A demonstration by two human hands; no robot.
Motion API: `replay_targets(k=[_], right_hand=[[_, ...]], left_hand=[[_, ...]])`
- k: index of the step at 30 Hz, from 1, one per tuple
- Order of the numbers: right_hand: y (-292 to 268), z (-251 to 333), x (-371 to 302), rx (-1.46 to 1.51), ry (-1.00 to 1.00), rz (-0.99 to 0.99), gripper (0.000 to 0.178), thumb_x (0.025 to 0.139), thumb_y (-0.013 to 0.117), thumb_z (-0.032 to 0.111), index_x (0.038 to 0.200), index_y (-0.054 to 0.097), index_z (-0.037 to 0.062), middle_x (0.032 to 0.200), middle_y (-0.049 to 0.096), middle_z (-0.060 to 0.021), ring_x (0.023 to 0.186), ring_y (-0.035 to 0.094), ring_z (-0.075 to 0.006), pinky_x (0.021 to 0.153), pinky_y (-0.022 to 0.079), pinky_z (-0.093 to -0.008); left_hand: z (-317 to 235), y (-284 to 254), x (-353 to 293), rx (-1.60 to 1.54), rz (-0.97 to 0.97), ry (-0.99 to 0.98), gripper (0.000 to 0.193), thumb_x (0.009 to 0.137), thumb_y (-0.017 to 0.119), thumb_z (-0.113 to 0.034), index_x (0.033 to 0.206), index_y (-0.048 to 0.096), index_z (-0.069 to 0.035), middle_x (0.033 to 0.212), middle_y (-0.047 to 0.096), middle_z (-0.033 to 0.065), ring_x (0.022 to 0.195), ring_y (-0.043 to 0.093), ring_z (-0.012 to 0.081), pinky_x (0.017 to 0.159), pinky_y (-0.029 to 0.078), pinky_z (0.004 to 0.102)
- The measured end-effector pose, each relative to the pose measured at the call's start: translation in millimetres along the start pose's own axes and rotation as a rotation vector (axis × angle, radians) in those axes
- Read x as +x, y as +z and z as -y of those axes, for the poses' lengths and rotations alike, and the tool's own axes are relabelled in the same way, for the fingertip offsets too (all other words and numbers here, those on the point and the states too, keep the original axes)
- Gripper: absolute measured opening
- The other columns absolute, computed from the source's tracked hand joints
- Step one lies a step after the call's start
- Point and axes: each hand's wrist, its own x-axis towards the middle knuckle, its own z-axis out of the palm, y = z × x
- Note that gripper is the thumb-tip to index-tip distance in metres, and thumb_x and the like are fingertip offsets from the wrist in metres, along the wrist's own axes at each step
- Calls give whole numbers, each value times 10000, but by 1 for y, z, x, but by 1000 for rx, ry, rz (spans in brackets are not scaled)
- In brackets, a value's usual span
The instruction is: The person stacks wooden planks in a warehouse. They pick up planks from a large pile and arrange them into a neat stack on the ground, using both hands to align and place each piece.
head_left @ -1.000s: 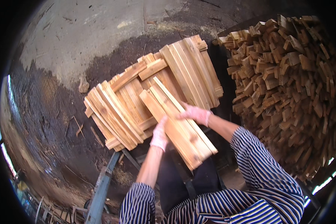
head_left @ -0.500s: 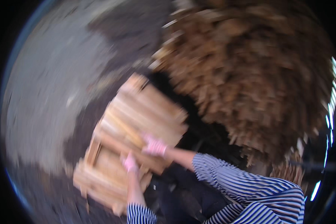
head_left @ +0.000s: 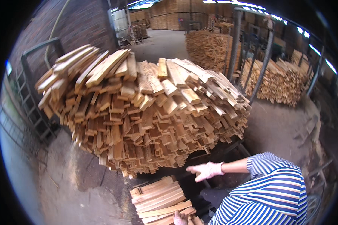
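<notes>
My right hand, in a pale pink glove, is held out in the air with its fingers stretched and nothing in them. It is just below the big pile of boards and to the right of a smaller low stack of boards. At the bottom edge my left hand, also gloved, lies at the near part of that small stack. Its fingers show only in part, and whether they grip a board is hidden. The small stack has pale, flat boards laid side by side.
Farther back on the right are more wood piles between metal posts. A metal ladder-like frame stands at the left by a brick wall. Bare floor with dust runs along the left.
My view has swung up from the small stack to the big pile and the hall behind. My right hand has come off the boards. My left hand is now at the bottom edge.
</notes>
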Motion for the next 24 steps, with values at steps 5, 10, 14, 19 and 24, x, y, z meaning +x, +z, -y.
replay_targets(k=[5,10,14,19,24], right_hand=[[-133,98,-43,-61,-424,-526,823,882,645,264,1562,274,-14,1604,321,-242,1492,324,-339,1233,291,-413],[-349,126,-42,-411,-186,-1279,769,865,627,300,1539,351,52,1531,441,-230,1387,466,-330,1164,388,-430],[-521,45,-8,-147,260,-1333,909,823,742,539,1507,404,45,1318,644,-205,1207,616,-359,1003,492,-466],[-564,-2,32,539,60,-784,788,737,852,578,1260,686,12,1257,681,-150,1117,637,-243,969,502,-391],[-548,28,38,668,-58,-715,545,694,945,372,1049,776,-6,1085,748,-106,993,670,-193,900,525,-321]], left_hand=[[-52,57,-28,160,100,107,414,1016,622,-289,693,384,-187,526,284,-51,444,240,104,414,230,279],[-132,275,-120,517,150,529,571,909,779,-234,1371,520,-20,893,552,37,759,533,122,647,484,251],[-198,521,-208,879,436,942,703,858,808,-341,1453,520,-100,1325,583,116,1118,584,247,944,526,366],[-254,746,-177,1313,585,1128,702,909,692,-188,1527,397,-39,1547,425,238,1424,430,354,1204,337,465],[-274,886,-19,2025,159,1278,774,797,733,-462,1372,534,17,1376,571,293,1258,581,384,1023,486,421]])
